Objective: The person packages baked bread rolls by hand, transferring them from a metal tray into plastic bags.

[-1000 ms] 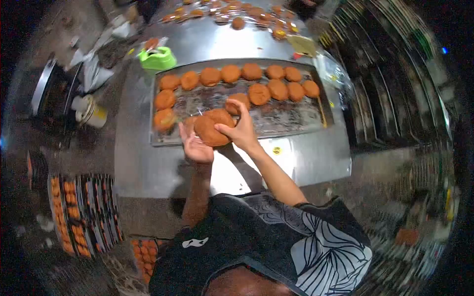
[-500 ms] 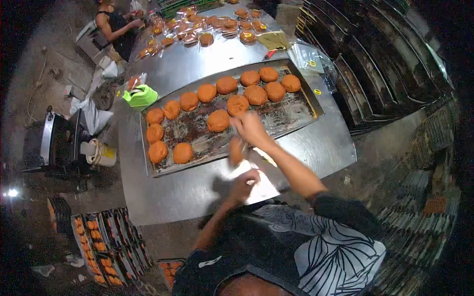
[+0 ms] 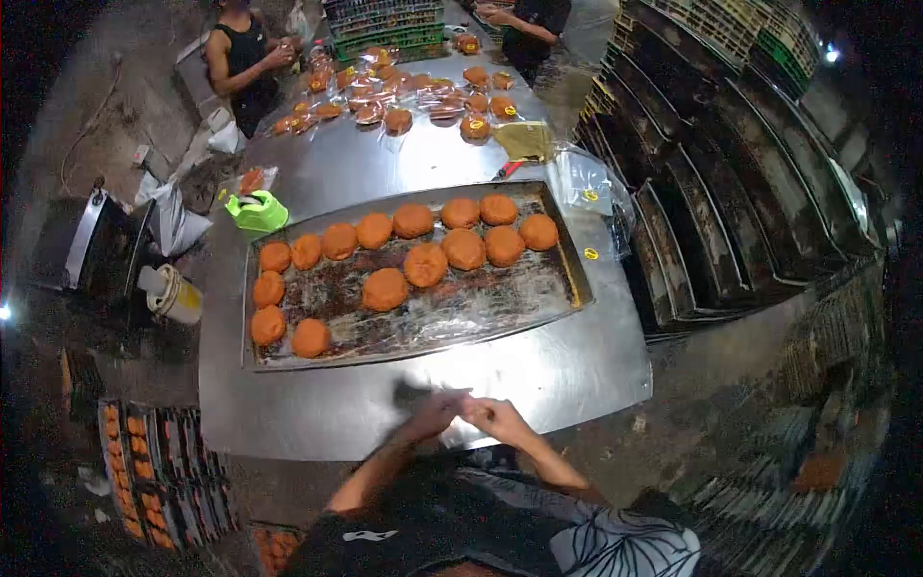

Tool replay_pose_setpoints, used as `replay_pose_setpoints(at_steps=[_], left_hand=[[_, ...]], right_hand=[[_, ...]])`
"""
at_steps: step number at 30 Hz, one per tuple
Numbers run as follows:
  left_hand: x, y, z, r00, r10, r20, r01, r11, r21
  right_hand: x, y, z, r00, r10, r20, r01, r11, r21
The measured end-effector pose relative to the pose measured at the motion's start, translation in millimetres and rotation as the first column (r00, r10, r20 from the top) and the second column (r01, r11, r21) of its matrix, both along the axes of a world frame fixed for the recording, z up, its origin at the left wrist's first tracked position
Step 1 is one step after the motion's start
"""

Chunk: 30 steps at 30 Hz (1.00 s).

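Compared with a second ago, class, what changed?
The left hand and right hand drew back from the metal baking tray to the near edge of the steel table, meeting there; the bun held earlier is out of sight. The round orange buns stay on the tray.

We wear a dark, almost black top [image 3: 433, 514] across the bottom middle of the frame. At its lower left sits a small white logo [image 3: 370, 535]. Toward the lower right the cloth turns to a pale panel [image 3: 625, 556] crossed by dark leaf-like lines. Our forearms [image 3: 380, 466] are bare, as are the blurred left hand [image 3: 435, 413] and right hand [image 3: 500, 419].
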<state>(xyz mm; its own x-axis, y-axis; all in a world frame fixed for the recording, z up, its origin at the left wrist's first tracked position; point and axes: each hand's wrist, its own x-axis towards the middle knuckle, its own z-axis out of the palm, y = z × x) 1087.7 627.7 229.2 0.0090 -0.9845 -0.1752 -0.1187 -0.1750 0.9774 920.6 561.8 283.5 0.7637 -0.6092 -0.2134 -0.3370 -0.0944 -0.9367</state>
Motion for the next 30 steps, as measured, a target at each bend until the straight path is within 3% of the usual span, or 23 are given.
replay_pose_setpoints(at_steps=[2,5,7,8,9,11,12,13,14,15,16,18,19,20,21,22,23,24,25,26,27,28,30], left_hand=[[-3.7,-6.4,22.9,1.000,-0.012,-0.012,0.013,0.999,0.030],[-10.7,-10.4,50.3,0.992,0.039,-0.121,-0.027,0.994,0.102],[-14.0,-6.8,45.4,0.987,-0.050,0.155,0.051,0.999,-0.005],[-13.4,-8.7,53.7,0.997,0.077,-0.021,-0.079,0.980,-0.183],[-7.9,-7.4,62.7,0.975,0.207,-0.087,-0.219,0.961,-0.168],[14.6,-8.7,95.7,0.887,0.429,0.170,-0.326,0.843,-0.428],[23.8,-3.9,104.0,0.911,0.387,0.141,-0.282,0.835,-0.473],[33.3,1.7,112.1,0.934,0.338,0.115,-0.234,0.823,-0.517],[46.1,7.5,126.4,0.906,0.412,0.098,-0.286,0.767,-0.575],[56.6,6.6,105.5,0.796,0.605,0.016,-0.536,0.716,-0.448],[72.0,4.5,109.5,0.607,0.725,-0.325,-0.791,0.511,-0.337],[125.9,16.5,108.2,0.234,0.528,-0.816,-0.891,0.452,0.037],[163.8,43.7,93.7,0.069,0.299,-0.952,-0.764,0.630,0.142],[204.3,71.9,51.7,0.097,0.245,-0.965,-0.730,0.676,0.098],[230.5,92.9,34.2,0.098,0.282,-0.954,-0.805,0.587,0.090],[256.9,113.7,17.1,0.096,0.324,-0.941,-0.868,0.489,0.080],[270.3,131.3,21.3,0.030,0.442,-0.896,-0.973,0.220,0.076],[283.0,147.0,26.7,0.035,0.456,-0.889,-0.972,0.223,0.076],[295.9,160.6,33.9,-0.089,0.493,-0.865,-0.983,0.097,0.157],[304.8,172.1,40.0,-0.217,0.515,-0.829,-0.972,-0.032,0.234],[311.2,180.0,46.2,-0.209,0.530,-0.822,-0.973,-0.027,0.230],[318.0,187.7,53.5,-0.249,0.470,-0.847,-0.963,-0.030,0.267],[329.9,220.1,40.4,-0.285,0.409,-0.867,-0.956,-0.055,0.288]], right_hand=[[0.0,-5.7,1.8,0.998,-0.038,0.043,0.039,0.999,-0.014],[-9.4,11.5,0.8,0.986,-0.087,-0.140,0.051,0.968,-0.245],[-1.7,31.0,-14.9,0.885,-0.465,-0.006,0.454,0.867,-0.207],[7.3,32.3,-6.3,0.897,-0.424,-0.123,0.357,0.860,-0.363],[16.4,27.9,-5.1,0.911,-0.386,-0.144,0.312,0.876,-0.369],[49.5,1.3,-12.3,0.938,-0.279,0.203,0.167,0.882,0.441],[66.7,-15.7,-15.7,0.883,-0.332,0.332,-0.069,0.607,0.791],[85.5,-39.5,-13.1,0.713,-0.485,0.507,-0.505,0.146,0.851],[129.7,-38.0,26.7,0.680,-0.524,0.513,-0.246,0.495,0.833],[173.0,-24.4,70.0,0.641,-0.542,0.543,0.066,0.744,0.665],[200.2,-10.5,86.4,0.614,-0.556,0.561,-0.094,0.653,0.751],[248.5,14.4,76.1,0.598,-0.414,0.687,-0.568,0.386,0.727],[267.5,27.5,43.3,0.823,-0.326,0.465,-0.426,0.188,0.885],[293.3,37.8,41.4,0.906,-0.067,0.417,-0.387,0.267,0.883],[324.4,43.0,43.4,0.927,0.185,0.325,-0.371,0.349,0.861],[362.7,31.0,61.8,0.847,0.513,0.139,-0.503,0.692,0.518],[406.3,11.7,78.4,0.734,0.650,-0.196,-0.655,0.754,0.047],[463.3,-16.1,2.8,0.871,0.481,-0.096,-0.463,0.742,-0.484],[510.8,-33.7,9.8,0.924,0.352,-0.150,-0.335,0.554,-0.762],[547.3,-57.8,-8.6,0.941,0.336,-0.031,-0.146,0.324,-0.935],[571.4,-92.0,-39.5,0.913,0.330,-0.240,-0.239,-0.043,-0.970],[587.1,-120.6,-78.8,0.863,0.469,-0.185,-0.274,0.127,-0.953],[566.4,-116.9,-71.8,0.895,0.341,-0.288,-0.374,0.218,-0.902]])
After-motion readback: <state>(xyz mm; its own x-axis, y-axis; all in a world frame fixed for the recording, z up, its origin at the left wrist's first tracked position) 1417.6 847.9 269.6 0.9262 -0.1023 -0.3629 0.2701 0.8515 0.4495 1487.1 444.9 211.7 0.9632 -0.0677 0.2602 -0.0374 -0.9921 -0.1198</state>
